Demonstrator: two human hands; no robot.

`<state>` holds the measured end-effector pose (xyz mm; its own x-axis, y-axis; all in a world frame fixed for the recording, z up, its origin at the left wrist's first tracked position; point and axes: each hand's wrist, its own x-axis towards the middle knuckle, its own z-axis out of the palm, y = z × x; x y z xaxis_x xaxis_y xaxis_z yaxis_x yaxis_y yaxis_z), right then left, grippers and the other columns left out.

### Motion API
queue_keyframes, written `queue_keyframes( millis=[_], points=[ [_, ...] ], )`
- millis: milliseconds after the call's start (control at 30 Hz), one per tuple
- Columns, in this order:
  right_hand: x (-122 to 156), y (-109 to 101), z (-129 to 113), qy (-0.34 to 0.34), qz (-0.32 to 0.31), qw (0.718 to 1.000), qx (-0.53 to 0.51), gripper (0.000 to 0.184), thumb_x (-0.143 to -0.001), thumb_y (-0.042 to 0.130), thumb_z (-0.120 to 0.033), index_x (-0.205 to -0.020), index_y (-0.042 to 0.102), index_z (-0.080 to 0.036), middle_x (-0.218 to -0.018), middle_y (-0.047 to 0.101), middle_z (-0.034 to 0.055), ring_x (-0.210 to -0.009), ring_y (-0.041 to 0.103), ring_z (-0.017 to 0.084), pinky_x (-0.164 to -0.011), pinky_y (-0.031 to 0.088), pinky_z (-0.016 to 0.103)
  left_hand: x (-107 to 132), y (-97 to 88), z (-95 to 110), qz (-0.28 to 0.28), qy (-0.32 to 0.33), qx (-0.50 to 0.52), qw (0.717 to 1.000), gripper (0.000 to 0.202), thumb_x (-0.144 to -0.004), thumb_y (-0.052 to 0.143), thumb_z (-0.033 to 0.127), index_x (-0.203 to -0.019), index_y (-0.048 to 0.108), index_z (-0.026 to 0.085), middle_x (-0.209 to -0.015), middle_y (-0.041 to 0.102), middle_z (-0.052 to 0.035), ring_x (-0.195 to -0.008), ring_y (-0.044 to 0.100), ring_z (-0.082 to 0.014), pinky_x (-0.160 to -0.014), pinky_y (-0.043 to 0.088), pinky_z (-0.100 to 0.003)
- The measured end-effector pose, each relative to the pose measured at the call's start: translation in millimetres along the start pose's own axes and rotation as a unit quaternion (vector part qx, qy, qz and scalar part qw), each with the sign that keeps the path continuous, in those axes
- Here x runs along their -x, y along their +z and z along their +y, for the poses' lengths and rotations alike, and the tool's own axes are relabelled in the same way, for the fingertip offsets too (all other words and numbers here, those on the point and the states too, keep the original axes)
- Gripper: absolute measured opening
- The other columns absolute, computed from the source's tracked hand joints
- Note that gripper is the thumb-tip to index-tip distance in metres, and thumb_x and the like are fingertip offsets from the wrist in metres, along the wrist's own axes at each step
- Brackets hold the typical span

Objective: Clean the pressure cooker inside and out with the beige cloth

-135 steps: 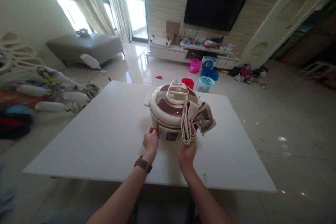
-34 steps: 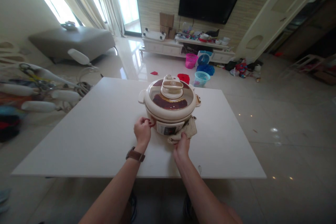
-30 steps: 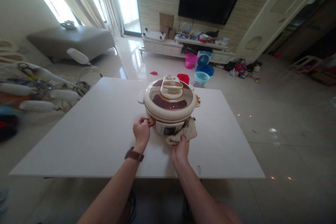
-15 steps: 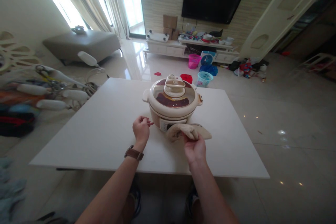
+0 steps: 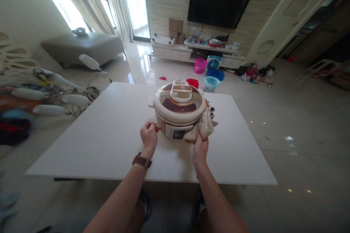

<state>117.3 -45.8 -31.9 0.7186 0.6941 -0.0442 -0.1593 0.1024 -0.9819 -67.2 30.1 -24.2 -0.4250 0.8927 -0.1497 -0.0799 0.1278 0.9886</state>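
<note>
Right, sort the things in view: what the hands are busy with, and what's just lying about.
In use:
- cloth, in the right hand
- cooker, against which the cloth appears held
- table, under the cooker

Apparently just lying about:
- pink basket
- light blue basket
- cardboard boxes

Single head-worn view, forward (and down) over the table (image 5: 101, 145)

The cooker (image 5: 177, 117) blocks the middle of the table (image 5: 95, 145); room leftward, perhaps some behind.
</note>
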Motion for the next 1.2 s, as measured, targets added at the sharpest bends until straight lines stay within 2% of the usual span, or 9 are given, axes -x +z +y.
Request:
queue_keyframes(
  millis=[67,133,233,367,600,800,1000,1200],
  points=[
    [-2,1,-1,0.010,0.022,0.999,0.035,0.059,-0.085,0.068,-0.054,-0.130,0.071,-0.016,-0.134,0.075,0.0139,-0.130,0.067,0.031,-0.114,0.050,0.047,0,5.1,-2,0.004,0.011,-0.008,1.000,0.012,-0.075,0.055,0.025,-0.078,0.064,0.019,-0.073,0.069,-0.0039,-0.072,0.074,-0.0218,-0.061,0.054,-0.028],
    [-6,2,-4,0.009,0.027,0.998,0.050,0.060,-0.085,0.067,-0.055,-0.130,0.072,-0.015,-0.133,0.076,0.0144,-0.129,0.068,0.033,-0.114,0.049,0.047,1,10.5,-4,0.021,0.025,-0.007,0.999,0.020,-0.078,0.055,0.022,-0.094,0.067,0.019,-0.091,0.075,-0.0068,-0.084,0.077,-0.0224,-0.065,0.056,-0.029],
    [-10,3,-4,0.007,0.035,0.997,0.062,0.059,-0.085,0.065,-0.055,-0.128,0.072,-0.015,-0.131,0.076,0.0151,-0.128,0.068,0.033,-0.112,0.050,0.047,7,18.4,-8,0.044,0.038,-0.005,0.998,0.035,-0.083,0.057,0.018,-0.117,0.066,0.021,-0.116,0.076,-0.0093,-0.098,0.077,-0.0214,-0.080,0.060,-0.032],
    [-14,3,-1,0.016,0.037,0.998,0.050,0.061,-0.082,0.066,-0.055,-0.128,0.071,-0.015,-0.131,0.076,0.0153,-0.127,0.069,0.034,-0.111,0.051,0.047,19,27.3,-12,0.033,0.057,-0.007,0.998,0.037,-0.088,0.062,0.019,-0.123,0.069,0.025,-0.129,0.075,-0.0093,-0.110,0.075,-0.0211,-0.099,0.059,-0.035],
    [-10,7,0,0.022,0.056,0.996,0.061,0.060,-0.083,0.064,-0.055,-0.127,0.071,-0.014,-0.133,0.075,0.0169,-0.129,0.068,0.034,-0.112,0.050,0.046,28,31.8,-20,0.031,0.069,0.008,0.997,0.043,-0.088,0.068,0.019,-0.130,0.069,0.027,-0.138,0.073,-0.0093,-0.121,0.074,-0.0232,-0.104,0.059,-0.036],
    [-5,15,-4,0.022,0.069,0.995,0.062,0.059,-0.084,0.061,-0.053,-0.129,0.070,-0.015,-0.136,0.074,0.0161,-0.130,0.067,0.033,-0.113,0.048,0.044,28,26.5,-21,0.012,0.051,0.016,0.998,0.045,-0.089,0.065,0.018,-0.132,0.072,0.027,-0.136,0.076,-0.0092,-0.125,0.074,-0.0256,-0.103,0.060,-0.038],
    [-5,17,-5,0.025,0.087,0.994,0.068,0.058,-0.083,0.061,-0.052,-0.127,0.070,-0.015,-0.134,0.074,0.0162,-0.129,0.067,0.033,-0.113,0.049,0.044,26,23.5,-17,0.003,0.042,0.032,0.999,0.049,-0.087,0.057,0.012,-0.132,0.073,0.023,-0.135,0.077,-0.0114,-0.124,0.075,-0.0264,-0.105,0.060,-0.041],
    [-3,18,-6,0.018,0.089,0.994,0.064,0.058,-0.083,0.060,-0.052,-0.126,0.070,-0.014,-0.133,0.074,0.0168,-0.126,0.068,0.032,-0.111,0.049,0.043,24,24.3,-23,0.011,0.053,0.023,0.998,0.046,-0.089,0.059,0.014,-0.131,0.074,0.025,-0.134,0.077,-0.0104,-0.122,0.076,-0.0258,-0.107,0.059,-0.042]
  ],
)
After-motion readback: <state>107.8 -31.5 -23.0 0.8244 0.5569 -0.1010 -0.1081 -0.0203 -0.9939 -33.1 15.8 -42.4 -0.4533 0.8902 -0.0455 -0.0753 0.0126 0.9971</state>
